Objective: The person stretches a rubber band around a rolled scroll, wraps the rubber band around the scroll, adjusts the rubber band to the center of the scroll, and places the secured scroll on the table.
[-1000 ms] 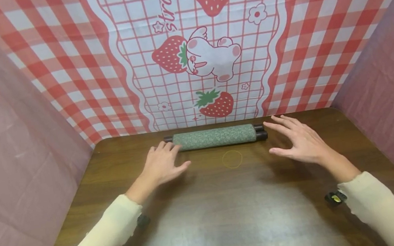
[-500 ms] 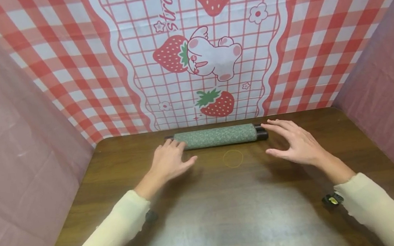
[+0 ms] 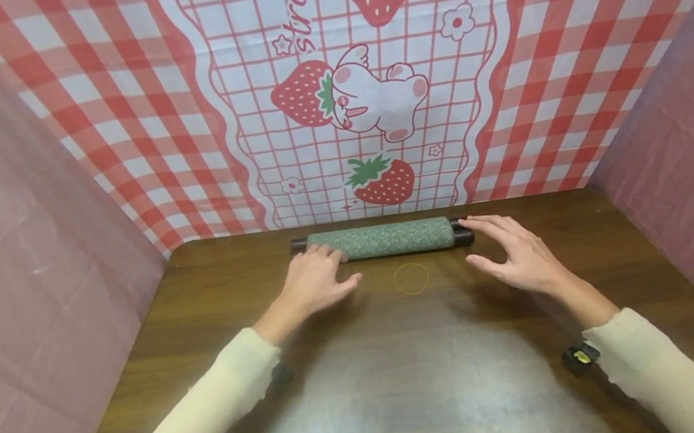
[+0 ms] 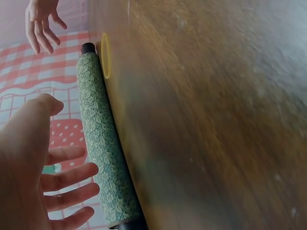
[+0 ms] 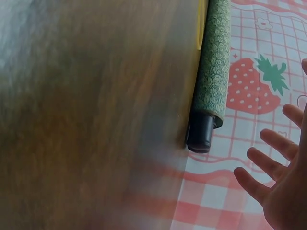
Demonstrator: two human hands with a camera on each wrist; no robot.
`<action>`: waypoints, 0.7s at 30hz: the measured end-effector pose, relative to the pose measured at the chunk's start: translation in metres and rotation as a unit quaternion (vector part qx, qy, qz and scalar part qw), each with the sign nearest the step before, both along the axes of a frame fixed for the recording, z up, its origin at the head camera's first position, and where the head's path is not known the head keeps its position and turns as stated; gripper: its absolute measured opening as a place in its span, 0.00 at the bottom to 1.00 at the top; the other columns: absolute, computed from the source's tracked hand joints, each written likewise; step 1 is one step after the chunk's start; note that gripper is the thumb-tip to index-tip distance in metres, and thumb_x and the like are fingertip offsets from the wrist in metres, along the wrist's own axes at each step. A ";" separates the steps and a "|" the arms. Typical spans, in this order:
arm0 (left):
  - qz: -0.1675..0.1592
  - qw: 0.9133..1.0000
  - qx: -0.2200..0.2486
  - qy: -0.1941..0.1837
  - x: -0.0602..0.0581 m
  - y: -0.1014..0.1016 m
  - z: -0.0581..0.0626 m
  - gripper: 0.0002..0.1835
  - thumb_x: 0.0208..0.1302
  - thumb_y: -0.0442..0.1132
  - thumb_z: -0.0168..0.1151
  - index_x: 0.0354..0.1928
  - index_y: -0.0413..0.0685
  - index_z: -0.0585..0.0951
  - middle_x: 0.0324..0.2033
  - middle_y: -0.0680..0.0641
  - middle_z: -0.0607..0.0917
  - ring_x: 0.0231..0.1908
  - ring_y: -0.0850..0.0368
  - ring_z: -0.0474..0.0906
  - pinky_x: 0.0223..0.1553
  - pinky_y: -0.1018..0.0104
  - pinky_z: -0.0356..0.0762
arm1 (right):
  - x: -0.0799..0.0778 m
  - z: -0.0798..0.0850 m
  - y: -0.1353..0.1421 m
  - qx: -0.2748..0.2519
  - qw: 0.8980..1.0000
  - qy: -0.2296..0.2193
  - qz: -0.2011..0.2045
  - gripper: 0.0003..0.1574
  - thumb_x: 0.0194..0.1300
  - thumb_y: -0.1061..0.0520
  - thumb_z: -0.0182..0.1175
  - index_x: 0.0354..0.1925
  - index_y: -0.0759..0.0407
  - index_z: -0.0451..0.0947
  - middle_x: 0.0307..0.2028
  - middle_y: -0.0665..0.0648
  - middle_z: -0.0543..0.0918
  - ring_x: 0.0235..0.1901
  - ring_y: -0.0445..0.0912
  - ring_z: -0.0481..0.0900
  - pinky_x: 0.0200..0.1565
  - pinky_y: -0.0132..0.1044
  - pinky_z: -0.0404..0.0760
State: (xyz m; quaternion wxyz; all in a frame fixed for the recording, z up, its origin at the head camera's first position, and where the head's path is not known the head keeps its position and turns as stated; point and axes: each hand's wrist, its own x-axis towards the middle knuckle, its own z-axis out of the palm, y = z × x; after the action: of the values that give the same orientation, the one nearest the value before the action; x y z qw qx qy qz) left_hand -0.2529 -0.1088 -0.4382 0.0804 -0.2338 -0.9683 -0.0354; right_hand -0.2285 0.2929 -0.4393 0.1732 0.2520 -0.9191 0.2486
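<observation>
A rolled-up scroll (image 3: 388, 239) in green floral covering, with dark rod ends, lies along the back of the wooden table. Near its left part is my left hand (image 3: 314, 279), fingers spread and holding nothing; in the left wrist view this hand (image 4: 33, 158) appears above the scroll (image 4: 98, 129). My right hand (image 3: 518, 252) hovers by the right rod ends, its fingers apart. The right wrist view has that hand (image 5: 283, 177) clear of the dark rod end (image 5: 200, 134). In front of the scroll lies a thin yellow ring (image 3: 412, 278), like a rubber band.
Behind the table (image 3: 415, 366) hangs a red-and-white checked cloth (image 3: 182, 121) printed with strawberries. Pink cloth (image 3: 31, 209) hangs at the left, and more pink cloth (image 3: 674, 100) at the right. A dark wrist device (image 3: 580, 357) shows at the right sleeve.
My left hand has moved right along the scroll, uncovering its left rod ends. My right hand has shifted slightly left. The scroll and the yellow ring stay where they were.
</observation>
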 end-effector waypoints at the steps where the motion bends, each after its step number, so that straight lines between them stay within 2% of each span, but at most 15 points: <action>1: -0.003 1.000 0.003 0.002 -0.001 0.001 -0.001 0.30 0.75 0.68 0.64 0.59 0.53 0.90 0.57 0.43 0.93 0.57 0.44 0.89 0.51 0.49 0.92 | 0.000 -0.001 -0.001 -0.005 1.000 0.000 0.000 0.43 0.68 0.52 0.76 0.78 0.48 0.78 0.74 0.61 0.82 0.73 0.63 0.78 0.63 0.74 0.82; 6: -0.015 1.000 0.002 0.006 -0.002 0.006 -0.002 0.28 0.75 0.67 0.65 0.56 0.52 0.90 0.52 0.43 0.94 0.52 0.45 0.90 0.45 0.54 0.92 | -0.001 -0.004 -0.003 -0.020 1.000 -0.002 0.006 0.42 0.68 0.54 0.77 0.78 0.49 0.78 0.73 0.60 0.83 0.73 0.63 0.78 0.65 0.72 0.81; 9: -0.019 1.000 0.010 0.001 -0.003 0.009 -0.003 0.27 0.76 0.66 0.65 0.56 0.52 0.91 0.52 0.44 0.94 0.52 0.46 0.90 0.45 0.53 0.92 | -0.001 -0.006 -0.004 -0.025 1.000 -0.002 0.011 0.42 0.68 0.55 0.77 0.78 0.50 0.78 0.73 0.60 0.83 0.74 0.63 0.78 0.66 0.71 0.80; 10: -0.021 1.000 0.013 0.010 -0.006 0.009 -0.009 0.27 0.76 0.67 0.63 0.55 0.53 0.91 0.51 0.44 0.94 0.50 0.46 0.90 0.44 0.51 0.92 | -0.001 -0.006 -0.004 -0.028 1.000 -0.002 0.012 0.43 0.67 0.55 0.77 0.78 0.50 0.78 0.73 0.61 0.83 0.73 0.63 0.78 0.67 0.70 0.80; 12: -0.024 0.999 0.022 0.003 -0.007 0.012 -0.010 0.26 0.76 0.66 0.63 0.55 0.53 0.91 0.51 0.45 0.94 0.50 0.47 0.90 0.44 0.50 0.92 | -0.002 -0.007 -0.005 -0.033 0.999 -0.003 0.014 0.43 0.67 0.56 0.77 0.77 0.51 0.79 0.73 0.61 0.83 0.73 0.63 0.78 0.67 0.70 0.79; 13: -0.025 0.999 0.023 0.010 -0.012 0.012 -0.017 0.26 0.76 0.67 0.62 0.54 0.55 0.91 0.50 0.46 0.94 0.49 0.47 0.90 0.41 0.49 0.92 | -0.002 -0.008 -0.006 -0.035 0.999 -0.004 0.015 0.43 0.66 0.56 0.78 0.77 0.52 0.79 0.72 0.61 0.84 0.73 0.62 0.78 0.68 0.69 0.79; 17: -0.029 0.999 0.027 -0.007 -0.015 0.019 -0.021 0.25 0.76 0.66 0.62 0.54 0.56 0.90 0.50 0.48 0.94 0.47 0.48 0.90 0.39 0.50 0.92 | -0.002 -0.010 -0.008 -0.036 0.999 -0.008 0.017 0.42 0.67 0.56 0.78 0.76 0.54 0.79 0.71 0.61 0.84 0.72 0.62 0.79 0.67 0.68 0.79; 18: -0.031 0.999 0.028 -0.001 -0.019 0.020 -0.028 0.26 0.76 0.68 0.60 0.54 0.57 0.90 0.49 0.48 0.94 0.46 0.48 0.90 0.37 0.50 0.92 | -0.002 -0.010 -0.009 -0.035 0.999 -0.009 0.017 0.42 0.67 0.56 0.78 0.76 0.55 0.79 0.70 0.61 0.85 0.71 0.61 0.79 0.67 0.68 0.79; 19: -0.031 0.999 0.027 -0.004 -0.020 0.022 -0.029 0.26 0.77 0.68 0.60 0.54 0.57 0.90 0.49 0.49 0.94 0.46 0.49 0.90 0.36 0.50 0.91 | -0.001 -0.010 -0.010 -0.035 0.999 -0.010 0.018 0.42 0.67 0.56 0.78 0.76 0.55 0.79 0.70 0.60 0.85 0.71 0.61 0.79 0.67 0.67 0.79; 20: -0.030 0.999 0.029 -0.017 -0.018 0.025 -0.025 0.25 0.77 0.67 0.62 0.55 0.57 0.90 0.49 0.49 0.94 0.47 0.49 0.90 0.38 0.50 0.92 | -0.001 -0.010 -0.010 -0.035 0.999 -0.010 0.019 0.41 0.67 0.56 0.78 0.76 0.55 0.79 0.70 0.60 0.85 0.71 0.61 0.79 0.66 0.67 0.79; 21: -0.030 0.999 0.030 -0.012 -0.022 0.026 -0.031 0.25 0.77 0.68 0.61 0.54 0.58 0.91 0.49 0.50 0.94 0.46 0.49 0.90 0.36 0.50 0.91 | -0.001 -0.011 -0.011 -0.035 0.999 -0.011 0.020 0.41 0.67 0.56 0.78 0.76 0.55 0.79 0.70 0.60 0.85 0.70 0.61 0.80 0.66 0.66 0.79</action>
State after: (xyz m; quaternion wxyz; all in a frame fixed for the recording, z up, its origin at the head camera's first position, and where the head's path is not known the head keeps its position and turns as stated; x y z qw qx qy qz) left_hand -0.2744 -0.0824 -0.4693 0.0748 -0.2599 -0.9602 -0.0699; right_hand -0.2295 0.2817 -0.4499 0.1673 0.2614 -0.9062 0.2872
